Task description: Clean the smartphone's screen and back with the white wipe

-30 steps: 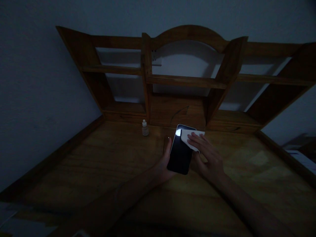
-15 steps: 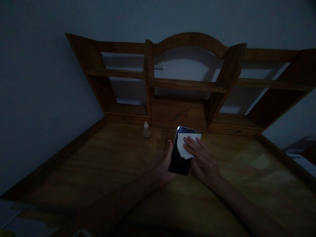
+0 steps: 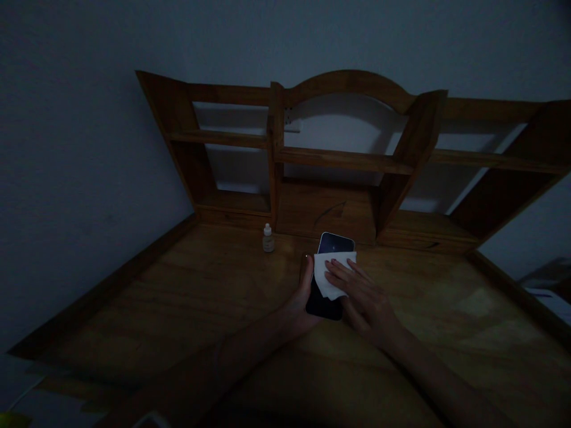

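A dark smartphone (image 3: 324, 306) is held tilted above the desk, its screen facing me. My left hand (image 3: 300, 303) grips it from the left and below, the thumb along its left edge and the other fingers hidden behind. A white wipe (image 3: 328, 279) lies across the middle of the screen. My right hand (image 3: 363, 294) presses the wipe against the glass with its fingertips. Part of the screen shows above the wipe and part below it. Behind the phone, to the left, a small dropper bottle (image 3: 268, 241) with a white cap stands upright on the desk.
The wooden desk (image 3: 214, 285) spreads under both arms. A wooden shelf unit (image 3: 343, 157) with several compartments runs along its back edge against the wall. A power socket (image 3: 289, 122) shows behind the shelves. Raised wooden edges border the desk left and right. The room is dim.
My right hand has slid the wipe a little down and left over the screen, uncovering more of its top. My left hand keeps its hold on the phone. The view has shifted slightly.
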Demonstrator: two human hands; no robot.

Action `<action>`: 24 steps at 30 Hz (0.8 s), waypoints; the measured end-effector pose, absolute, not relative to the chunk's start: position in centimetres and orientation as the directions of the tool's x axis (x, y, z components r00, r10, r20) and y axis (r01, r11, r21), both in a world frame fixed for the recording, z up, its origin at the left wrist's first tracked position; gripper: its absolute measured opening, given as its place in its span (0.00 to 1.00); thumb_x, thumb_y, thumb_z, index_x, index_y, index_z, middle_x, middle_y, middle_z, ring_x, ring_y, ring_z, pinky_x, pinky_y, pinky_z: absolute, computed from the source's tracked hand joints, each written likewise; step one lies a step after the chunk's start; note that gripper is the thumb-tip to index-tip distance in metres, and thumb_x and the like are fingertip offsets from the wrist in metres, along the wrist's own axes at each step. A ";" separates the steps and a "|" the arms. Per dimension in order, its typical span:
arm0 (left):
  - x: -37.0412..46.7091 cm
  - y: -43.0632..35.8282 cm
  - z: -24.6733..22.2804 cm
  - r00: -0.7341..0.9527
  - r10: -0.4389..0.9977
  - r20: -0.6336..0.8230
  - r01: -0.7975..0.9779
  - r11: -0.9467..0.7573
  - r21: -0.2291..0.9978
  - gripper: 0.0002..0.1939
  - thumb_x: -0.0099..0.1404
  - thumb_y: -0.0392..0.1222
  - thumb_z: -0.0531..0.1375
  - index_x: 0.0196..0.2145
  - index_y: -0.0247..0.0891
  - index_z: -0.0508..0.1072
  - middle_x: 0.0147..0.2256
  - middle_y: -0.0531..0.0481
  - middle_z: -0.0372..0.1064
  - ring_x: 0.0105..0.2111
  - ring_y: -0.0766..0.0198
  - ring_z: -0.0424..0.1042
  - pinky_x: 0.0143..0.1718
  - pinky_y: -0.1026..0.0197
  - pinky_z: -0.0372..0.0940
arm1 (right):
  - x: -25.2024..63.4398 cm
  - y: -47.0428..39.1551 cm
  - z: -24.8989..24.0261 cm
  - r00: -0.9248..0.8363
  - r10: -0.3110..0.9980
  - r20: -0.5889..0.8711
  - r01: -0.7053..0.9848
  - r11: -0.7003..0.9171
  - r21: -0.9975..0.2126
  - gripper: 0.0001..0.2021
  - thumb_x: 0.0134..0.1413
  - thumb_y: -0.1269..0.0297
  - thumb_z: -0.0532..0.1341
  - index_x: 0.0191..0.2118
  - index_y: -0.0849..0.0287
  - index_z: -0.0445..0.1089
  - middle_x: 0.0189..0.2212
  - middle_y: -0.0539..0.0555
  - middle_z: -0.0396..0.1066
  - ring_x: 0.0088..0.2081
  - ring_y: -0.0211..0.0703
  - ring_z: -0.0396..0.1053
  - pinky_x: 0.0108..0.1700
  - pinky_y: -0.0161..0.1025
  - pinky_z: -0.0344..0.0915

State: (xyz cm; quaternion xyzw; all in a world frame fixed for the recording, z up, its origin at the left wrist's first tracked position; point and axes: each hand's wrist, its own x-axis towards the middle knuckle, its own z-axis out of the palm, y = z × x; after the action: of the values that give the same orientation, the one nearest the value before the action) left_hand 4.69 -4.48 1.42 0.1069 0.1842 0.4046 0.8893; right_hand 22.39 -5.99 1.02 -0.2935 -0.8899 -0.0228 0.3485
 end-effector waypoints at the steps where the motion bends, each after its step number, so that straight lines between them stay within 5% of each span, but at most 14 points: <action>1: 4.6 -4.5 1.4 0.610 0.756 -0.239 -0.677 0.654 0.338 0.38 0.71 0.67 0.51 0.61 0.31 0.71 0.50 0.38 0.74 0.53 0.55 0.73 0.58 0.56 0.64 | 22.4 -6.0 1.0 -0.593 0.504 0.628 0.534 0.830 -0.162 0.32 0.63 0.76 0.53 0.71 0.54 0.56 0.69 0.58 0.59 0.70 0.50 0.57 0.71 0.63 0.54; 12: 4.9 -4.5 1.5 0.620 0.758 -0.204 -0.665 0.645 0.377 0.40 0.71 0.68 0.47 0.62 0.31 0.70 0.52 0.38 0.73 0.55 0.53 0.71 0.59 0.55 0.62 | 22.2 -6.0 0.4 -0.531 0.527 0.663 0.602 0.785 -0.142 0.33 0.64 0.76 0.54 0.73 0.54 0.51 0.70 0.58 0.56 0.71 0.52 0.54 0.71 0.63 0.54; 24: 4.6 -4.1 -1.0 0.723 0.664 -0.191 -0.498 0.692 0.522 0.44 0.64 0.75 0.52 0.61 0.38 0.71 0.53 0.38 0.72 0.47 0.50 0.74 0.45 0.51 0.70 | 23.0 -5.7 1.3 -0.438 0.556 0.706 0.666 0.728 -0.160 0.32 0.65 0.75 0.52 0.73 0.52 0.50 0.71 0.56 0.55 0.72 0.55 0.51 0.71 0.68 0.48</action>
State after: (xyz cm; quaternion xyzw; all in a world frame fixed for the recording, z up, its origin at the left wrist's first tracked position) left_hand 4.64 -4.06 -0.96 0.2232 0.1859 0.3226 0.9009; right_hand 22.96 -5.67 1.30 -0.3617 -0.8451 -0.0711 0.3872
